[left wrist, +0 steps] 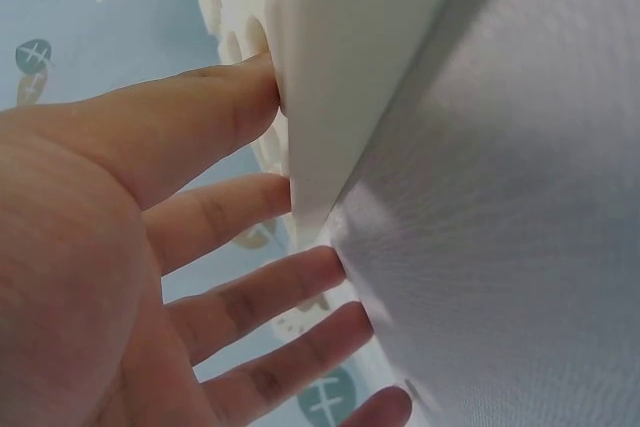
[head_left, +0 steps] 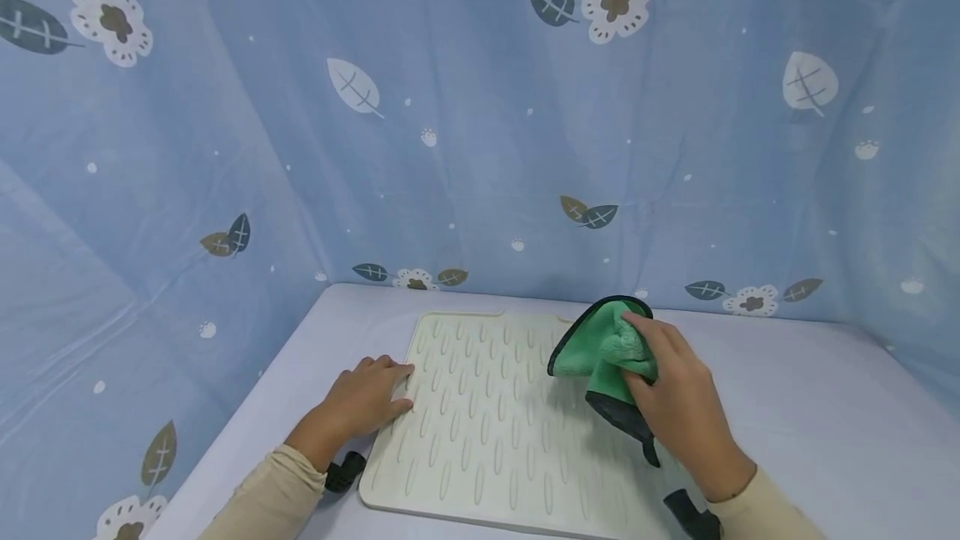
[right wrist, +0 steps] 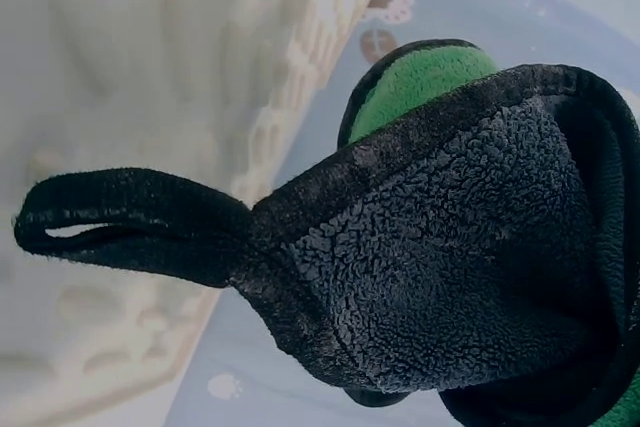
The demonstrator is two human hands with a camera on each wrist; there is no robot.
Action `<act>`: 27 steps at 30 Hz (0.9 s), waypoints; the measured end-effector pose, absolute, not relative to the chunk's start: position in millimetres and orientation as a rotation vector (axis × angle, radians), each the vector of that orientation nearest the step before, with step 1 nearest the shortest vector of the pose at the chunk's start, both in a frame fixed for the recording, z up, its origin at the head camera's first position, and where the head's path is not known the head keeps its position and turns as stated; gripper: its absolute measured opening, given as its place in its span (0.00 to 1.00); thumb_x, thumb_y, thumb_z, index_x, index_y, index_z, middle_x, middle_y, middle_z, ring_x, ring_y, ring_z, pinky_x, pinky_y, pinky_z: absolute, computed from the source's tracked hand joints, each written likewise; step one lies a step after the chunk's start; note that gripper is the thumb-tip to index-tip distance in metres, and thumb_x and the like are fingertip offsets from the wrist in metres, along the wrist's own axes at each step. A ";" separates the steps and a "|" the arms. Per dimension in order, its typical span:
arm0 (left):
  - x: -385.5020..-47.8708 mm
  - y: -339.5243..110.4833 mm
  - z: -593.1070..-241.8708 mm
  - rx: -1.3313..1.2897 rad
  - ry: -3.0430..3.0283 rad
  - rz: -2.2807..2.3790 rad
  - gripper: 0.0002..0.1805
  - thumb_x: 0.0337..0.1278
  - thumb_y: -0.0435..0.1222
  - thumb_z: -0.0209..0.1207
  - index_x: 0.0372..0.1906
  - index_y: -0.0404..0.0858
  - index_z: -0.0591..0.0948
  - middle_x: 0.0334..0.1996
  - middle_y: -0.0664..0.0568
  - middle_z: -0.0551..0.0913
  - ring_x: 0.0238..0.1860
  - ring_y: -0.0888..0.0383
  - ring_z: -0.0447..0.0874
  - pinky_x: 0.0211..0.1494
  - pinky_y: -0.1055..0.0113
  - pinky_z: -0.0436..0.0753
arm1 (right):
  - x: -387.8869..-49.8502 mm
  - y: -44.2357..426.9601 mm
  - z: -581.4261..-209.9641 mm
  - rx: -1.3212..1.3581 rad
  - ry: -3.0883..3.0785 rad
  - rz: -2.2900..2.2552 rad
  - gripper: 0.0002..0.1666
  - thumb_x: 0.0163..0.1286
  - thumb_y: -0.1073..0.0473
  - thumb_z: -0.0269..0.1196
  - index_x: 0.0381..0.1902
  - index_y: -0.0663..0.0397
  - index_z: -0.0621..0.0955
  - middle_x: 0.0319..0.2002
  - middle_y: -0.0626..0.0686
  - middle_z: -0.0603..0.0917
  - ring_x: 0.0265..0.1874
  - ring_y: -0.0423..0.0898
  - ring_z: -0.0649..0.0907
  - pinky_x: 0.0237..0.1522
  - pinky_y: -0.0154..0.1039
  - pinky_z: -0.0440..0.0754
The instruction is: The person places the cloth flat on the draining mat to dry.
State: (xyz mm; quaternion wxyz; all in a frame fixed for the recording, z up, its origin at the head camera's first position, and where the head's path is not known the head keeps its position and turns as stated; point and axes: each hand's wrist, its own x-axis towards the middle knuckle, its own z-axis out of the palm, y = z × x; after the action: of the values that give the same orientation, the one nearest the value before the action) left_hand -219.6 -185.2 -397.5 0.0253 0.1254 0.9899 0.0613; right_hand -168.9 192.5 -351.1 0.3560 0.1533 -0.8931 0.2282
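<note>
A cream mat [head_left: 480,423] with raised oval ridges lies on the white surface. My left hand [head_left: 363,398] rests at its left edge; in the left wrist view the thumb and a finger of that hand [left wrist: 190,217] touch the mat's side [left wrist: 345,57], the other fingers spread over the white cloth. Above the mat's right part, my right hand [head_left: 678,398] pinches a bunched green cloth [head_left: 603,344] with dark trim. The right wrist view shows the cloth's dark grey side [right wrist: 450,247] and a black loop [right wrist: 130,222] at its corner; the hand itself is hidden there.
A blue curtain [head_left: 480,148] with flowers and leaves hangs behind and to the left. The white tabletop [head_left: 810,407] extends right of the mat. Black straps [head_left: 345,472] show at both wrists.
</note>
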 end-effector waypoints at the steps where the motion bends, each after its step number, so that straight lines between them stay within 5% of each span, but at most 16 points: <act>1: -219.7 -185.2 -397.6 0.388 3.061 0.188 0.31 0.59 0.47 0.68 0.66 0.41 0.77 0.58 0.44 0.80 0.60 0.42 0.76 0.54 0.41 0.77 | -169.3 190.9 -351.0 0.402 -2.305 0.590 0.42 0.53 0.77 0.71 0.67 0.59 0.73 0.53 0.64 0.79 0.49 0.63 0.83 0.41 0.60 0.84; 27: -219.6 -183.4 -396.0 0.410 3.081 0.183 0.30 0.58 0.46 0.68 0.64 0.39 0.79 0.57 0.43 0.80 0.58 0.42 0.77 0.52 0.40 0.77 | -194.6 137.9 -350.2 0.493 -2.312 0.706 0.41 0.54 0.74 0.73 0.66 0.56 0.74 0.56 0.60 0.79 0.53 0.58 0.84 0.48 0.52 0.86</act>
State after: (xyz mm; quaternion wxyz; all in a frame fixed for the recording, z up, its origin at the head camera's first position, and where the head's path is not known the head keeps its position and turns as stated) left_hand -219.6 -183.4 -396.0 0.0142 0.1317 0.9894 0.0588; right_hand -194.6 137.9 -350.2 0.3307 0.1887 -0.8844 0.2700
